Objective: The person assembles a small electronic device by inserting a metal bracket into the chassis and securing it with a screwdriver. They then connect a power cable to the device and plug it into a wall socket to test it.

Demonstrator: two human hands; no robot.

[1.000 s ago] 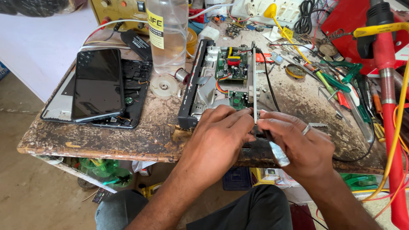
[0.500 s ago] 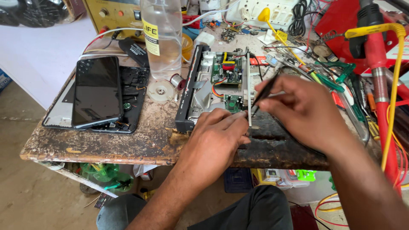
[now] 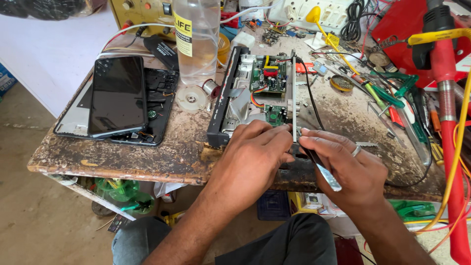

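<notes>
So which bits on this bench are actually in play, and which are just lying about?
In play:
left hand
right hand
slim metal tool
opened electronics box

Lying about:
phone
clear bottle
green-handled tools
solder tin

We've got our left hand [image 3: 255, 152] on the opened set-top box [image 3: 257, 93] and our right hand [image 3: 351, 167] gripping a screwdriver [image 3: 321, 169] on a grimy workbench [image 3: 147, 157] beside a phone [image 3: 117, 95].
</notes>
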